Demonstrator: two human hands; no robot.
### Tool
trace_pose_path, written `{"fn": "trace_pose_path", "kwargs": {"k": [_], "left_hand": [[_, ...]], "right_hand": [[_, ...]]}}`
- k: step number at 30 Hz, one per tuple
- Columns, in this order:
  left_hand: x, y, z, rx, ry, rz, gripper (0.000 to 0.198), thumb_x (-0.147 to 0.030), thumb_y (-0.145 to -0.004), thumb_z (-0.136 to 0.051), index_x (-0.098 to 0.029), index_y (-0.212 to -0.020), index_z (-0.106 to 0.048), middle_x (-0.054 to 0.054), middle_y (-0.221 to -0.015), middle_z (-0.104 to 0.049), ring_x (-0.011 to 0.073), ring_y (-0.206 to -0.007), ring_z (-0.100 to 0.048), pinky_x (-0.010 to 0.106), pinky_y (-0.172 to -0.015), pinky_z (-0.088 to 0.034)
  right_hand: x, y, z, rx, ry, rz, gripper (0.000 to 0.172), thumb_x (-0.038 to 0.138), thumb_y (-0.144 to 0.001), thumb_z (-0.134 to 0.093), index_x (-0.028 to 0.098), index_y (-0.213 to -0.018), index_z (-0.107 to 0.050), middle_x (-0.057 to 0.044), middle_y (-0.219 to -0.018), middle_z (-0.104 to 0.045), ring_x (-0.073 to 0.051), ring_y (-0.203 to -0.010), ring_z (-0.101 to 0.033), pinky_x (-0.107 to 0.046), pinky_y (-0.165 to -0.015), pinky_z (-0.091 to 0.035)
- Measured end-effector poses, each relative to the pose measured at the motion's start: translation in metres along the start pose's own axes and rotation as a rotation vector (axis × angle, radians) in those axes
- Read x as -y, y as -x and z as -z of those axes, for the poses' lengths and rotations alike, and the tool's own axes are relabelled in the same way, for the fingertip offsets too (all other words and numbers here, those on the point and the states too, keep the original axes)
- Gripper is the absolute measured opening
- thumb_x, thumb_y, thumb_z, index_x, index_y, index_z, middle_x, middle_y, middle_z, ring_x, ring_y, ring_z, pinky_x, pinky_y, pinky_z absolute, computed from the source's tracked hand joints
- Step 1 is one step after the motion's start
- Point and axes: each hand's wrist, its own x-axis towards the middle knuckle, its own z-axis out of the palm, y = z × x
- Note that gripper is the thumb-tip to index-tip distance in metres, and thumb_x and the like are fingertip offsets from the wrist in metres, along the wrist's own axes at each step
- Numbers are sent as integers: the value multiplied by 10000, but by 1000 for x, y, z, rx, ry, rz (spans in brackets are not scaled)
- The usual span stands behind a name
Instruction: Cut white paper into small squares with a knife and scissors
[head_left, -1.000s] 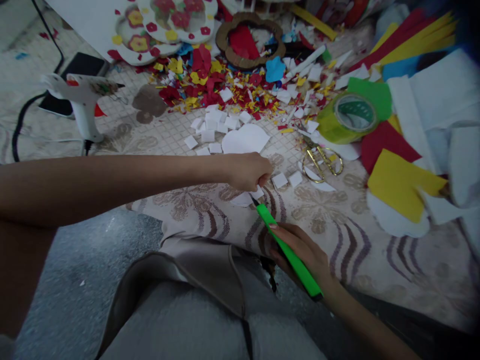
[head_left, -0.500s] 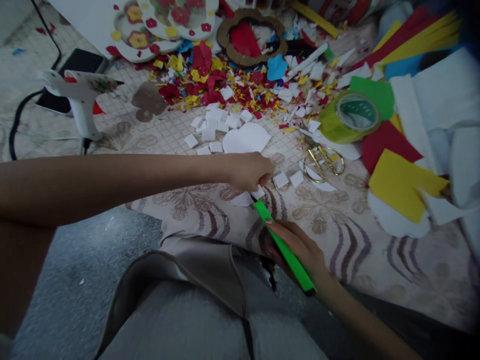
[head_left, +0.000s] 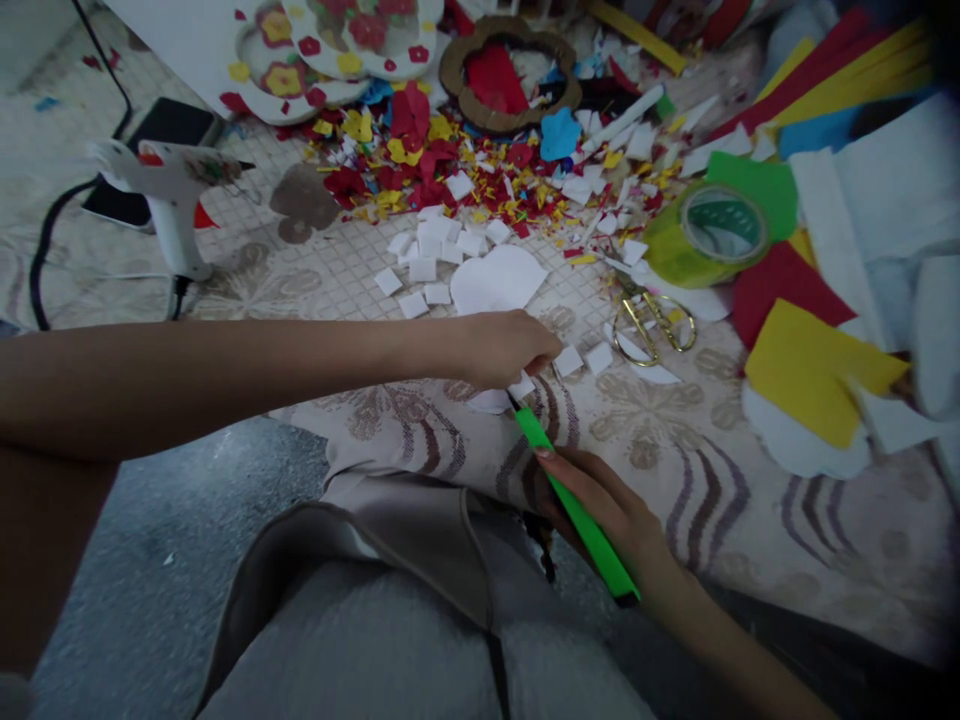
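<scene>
My right hand [head_left: 611, 505] is wrapped round a green utility knife [head_left: 577, 510], its dark blade tip pointing up and left. That tip meets or nearly meets a small white square [head_left: 522, 384] beside my left hand. My left hand [head_left: 514, 348] is closed, knuckles up, with the fingertips turned down and mostly hidden, so what they pinch cannot be made out. Partly under it lies a white scrap [head_left: 489, 402]. Two more white foam-like squares [head_left: 568, 361] sit just right of the left hand. Beyond it are a white heart-like piece [head_left: 499, 280] and a cluster of white squares [head_left: 422, 269].
Gold-handled scissors [head_left: 654, 325] and a roll of yellow-green tape [head_left: 709, 235] lie to the right, beside coloured sheets [head_left: 821, 370]. A white glue gun [head_left: 169, 205] stands at left. Colourful scraps [head_left: 442, 175] and a brown flower-shaped ring [head_left: 450, 75] are at the back.
The whole view has shifted slightly, so things appear a little further right. My left hand sits slightly lower over the white scrap. The knife stays in my right hand at much the same angle.
</scene>
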Motion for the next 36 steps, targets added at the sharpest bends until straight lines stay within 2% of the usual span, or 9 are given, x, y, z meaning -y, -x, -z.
{"fn": "trace_pose_path", "kwargs": {"k": [5,10,15,22,27,29,31,34,36], "left_hand": [[1,0,-2,-22,-7,-17,198,33,-699,-568,-126,-807,-613,57,-818,-648,147,-769,-545,223,-689,-348],[4,-1,-2,-23,31,-8,190,26,-681,-580,-126,-786,-622,44,-785,-650,134,-725,-545,227,-663,-339],[6,0,2,0,92,48,144,-14,-686,-613,-136,-760,-639,-9,-701,-639,100,-627,-531,210,-626,-346],[8,5,-5,-135,145,79,157,-27,-690,-610,-130,-791,-671,-12,-691,-653,94,-638,-567,196,-634,-373],[7,14,6,-202,268,107,123,-48,-698,-613,-128,-777,-662,-31,-658,-636,74,-622,-571,170,-615,-392],[6,20,12,-177,288,125,104,-65,-699,-617,-134,-762,-664,-36,-646,-633,73,-620,-575,168,-612,-395],[5,27,15,-102,302,152,101,-71,-697,-620,-144,-747,-668,-34,-636,-635,80,-627,-582,175,-610,-394],[3,33,10,8,312,201,121,-57,-694,-613,-147,-749,-671,-21,-651,-649,96,-642,-591,192,-615,-396],[2,34,3,17,294,222,140,-46,-697,-602,-143,-771,-670,-15,-671,-655,101,-649,-591,201,-620,-397]], "right_hand": [[1,11,4,11,28,13,620,159,-920,-543,279,-1483,-312,-91,-1192,-621,-215,-1038,-662,-307,-845,-591],[-1,25,12,-22,31,-13,500,193,-934,-502,264,-1421,-410,-84,-1118,-650,-201,-956,-695,-244,-768,-602],[-6,33,17,-140,29,-22,434,235,-924,-531,245,-1355,-485,-84,-1075,-674,-202,-901,-708,-257,-693,-602],[-15,31,13,-121,-34,-16,500,275,-923,-555,276,-1409,-442,-70,-1097,-677,-214,-922,-709,-252,-716,-600],[-17,31,11,-128,-73,-55,515,289,-917,-573,297,-1415,-441,-71,-1106,-682,-228,-930,-710,-278,-729,-607],[-16,31,10,-156,-88,-57,498,295,-921,-566,295,-1407,-455,-72,-1082,-689,-227,-911,-712,-281,-714,-608],[-15,31,10,-172,-95,-54,490,298,-923,-562,298,-1403,-461,-71,-1067,-692,-227,-906,-712,-286,-715,-608],[-16,32,8,-179,-95,-69,490,301,-919,-568,305,-1399,-468,-68,-1087,-688,-231,-927,-708,-298,-743,-606],[-17,33,8,-176,-95,-85,495,302,-915,-573,309,-1399,-469,-67,-1102,-683,-233,-931,-707,-303,-750,-606]]}}
